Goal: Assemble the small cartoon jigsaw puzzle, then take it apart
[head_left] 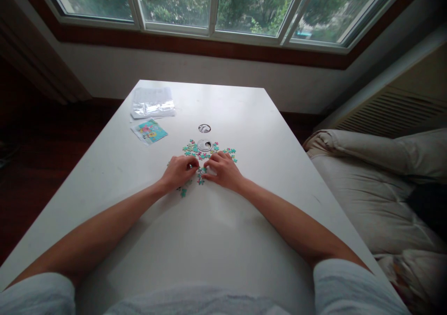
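Observation:
My left hand [179, 171] is over the white table with thumb and index finger pinched together. What sits in that pinch, if anything, is too small to make out. Just to its right, my right hand [225, 170] rests among the pieces, thumb and index finger apart. Between the two hands lies a small cluster of jigsaw puzzle pieces [200, 176]. More loose teal, green and pink pieces [191, 148] spread beyond the hands, and some are partly hidden under them. A stray teal piece [183, 192] lies nearer me, below my left hand.
A round silvery tin-like object [201, 145] sits amid the far pieces, with a second round disc [204, 128] behind it. At the far left are a colourful picture card [151, 131] and a clear plastic bag [153, 103]. A beige sofa [356, 180] stands right of the table [216, 240].

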The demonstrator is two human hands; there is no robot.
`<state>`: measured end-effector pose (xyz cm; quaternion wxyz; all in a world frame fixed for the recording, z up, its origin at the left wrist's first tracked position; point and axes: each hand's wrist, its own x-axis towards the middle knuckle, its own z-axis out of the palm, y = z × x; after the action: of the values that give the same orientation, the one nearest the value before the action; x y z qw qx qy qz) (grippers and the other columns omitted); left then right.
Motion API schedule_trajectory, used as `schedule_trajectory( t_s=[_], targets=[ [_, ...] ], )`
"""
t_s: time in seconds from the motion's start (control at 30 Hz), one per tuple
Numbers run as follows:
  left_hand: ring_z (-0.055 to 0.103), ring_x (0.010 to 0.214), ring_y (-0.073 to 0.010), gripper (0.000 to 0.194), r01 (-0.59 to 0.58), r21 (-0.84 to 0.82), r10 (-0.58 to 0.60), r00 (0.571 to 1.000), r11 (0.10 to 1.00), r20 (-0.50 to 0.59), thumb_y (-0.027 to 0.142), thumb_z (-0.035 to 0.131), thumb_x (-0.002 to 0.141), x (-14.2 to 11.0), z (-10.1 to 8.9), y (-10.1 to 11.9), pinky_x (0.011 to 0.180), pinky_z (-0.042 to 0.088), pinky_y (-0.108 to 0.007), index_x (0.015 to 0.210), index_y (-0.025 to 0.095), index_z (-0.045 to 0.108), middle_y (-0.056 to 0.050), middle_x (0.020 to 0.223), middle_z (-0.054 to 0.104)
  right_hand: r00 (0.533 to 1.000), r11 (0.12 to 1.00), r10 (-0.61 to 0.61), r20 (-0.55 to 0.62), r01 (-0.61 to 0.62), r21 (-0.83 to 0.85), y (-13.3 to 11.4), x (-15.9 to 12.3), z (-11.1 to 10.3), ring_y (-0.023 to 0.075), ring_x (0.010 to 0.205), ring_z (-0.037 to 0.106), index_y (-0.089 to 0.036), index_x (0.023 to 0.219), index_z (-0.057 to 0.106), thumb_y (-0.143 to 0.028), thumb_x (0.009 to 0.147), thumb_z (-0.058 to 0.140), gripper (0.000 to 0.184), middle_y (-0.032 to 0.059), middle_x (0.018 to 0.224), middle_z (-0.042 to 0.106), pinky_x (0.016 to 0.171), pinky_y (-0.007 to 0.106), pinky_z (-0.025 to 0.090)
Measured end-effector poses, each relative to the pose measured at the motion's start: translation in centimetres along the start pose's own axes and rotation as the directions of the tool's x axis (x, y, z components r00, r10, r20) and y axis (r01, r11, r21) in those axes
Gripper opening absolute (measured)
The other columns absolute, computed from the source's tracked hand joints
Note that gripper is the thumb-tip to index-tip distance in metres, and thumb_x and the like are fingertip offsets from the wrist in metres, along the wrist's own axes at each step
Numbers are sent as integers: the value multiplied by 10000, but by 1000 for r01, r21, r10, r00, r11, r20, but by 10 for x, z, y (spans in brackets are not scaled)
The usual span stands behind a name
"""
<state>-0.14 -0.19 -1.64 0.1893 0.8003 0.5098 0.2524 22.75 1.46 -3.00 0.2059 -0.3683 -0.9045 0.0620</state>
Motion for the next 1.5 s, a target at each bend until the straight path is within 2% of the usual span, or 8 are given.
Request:
schedule_trajectory(
  t_s=[0.2,0.77,1.03,1.5],
  targets=[
    [640,760,-165,139,16,16,-16,1000,1000,-6,260,601,855,0,0,1,763,478,-284,886,247,735,11,805,724,1000,1000,11,9,-11,4,-1,0,0,271,1061,496,-263,1041,706,-553,878,715,333,66,1030,650,941,410,324],
    [632,715,-146,150,33,-73,-31,999,997,39,251,580,849,-1,-1,4,721,468,-263,883,240,726,23,802,734,1000,1000,0,8,0,3,-1,0,-1,268,1060,496,-259,1036,698,-569,892,691,343,67,1030,648,941,405,324],
    [644,883,-206,121,-19,103,18,1000,995,6,248,592,879,-2,2,8,846,410,-354,884,247,713,2,854,740,1000,1000,1,1,-1,-1,-1,0,0,269,1063,497,-257,1027,699,-557,891,696,330,67,1033,650,943,407,322],
    [587,977,-238,116,-120,256,115,993,959,34,256,614,921,-6,7,9,874,370,-392,894,258,728,-43,934,689,1000,1000,14,5,-14,1,-2,0,0,268,1063,494,-261,1026,699,-523,882,715,300,64,1028,646,937,405,325]
  ],
)
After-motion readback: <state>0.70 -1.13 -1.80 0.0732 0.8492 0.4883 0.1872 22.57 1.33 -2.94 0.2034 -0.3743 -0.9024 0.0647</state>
